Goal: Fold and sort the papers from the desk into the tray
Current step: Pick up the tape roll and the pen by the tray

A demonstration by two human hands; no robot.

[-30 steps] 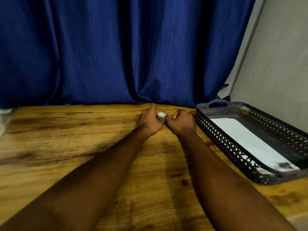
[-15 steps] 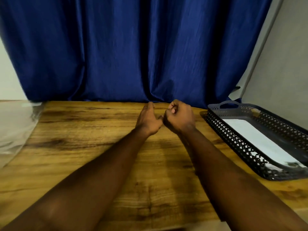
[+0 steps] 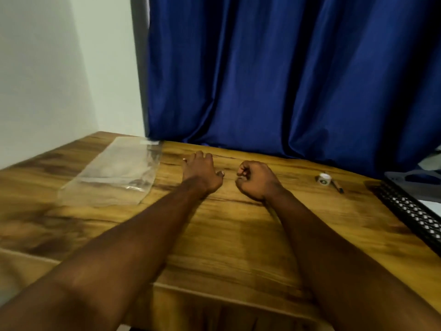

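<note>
Moved apart since: L hand (image 3: 202, 174) fingers relaxed, R hand (image 3: 257, 181) fingers curled (empty).

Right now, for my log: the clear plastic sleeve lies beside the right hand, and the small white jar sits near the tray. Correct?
No. The head view shows the clear plastic sleeve beside the left hand; the small white jar does sit near the tray.

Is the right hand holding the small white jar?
No, the small white jar sits on the desk, apart from the curled right hand.
</note>
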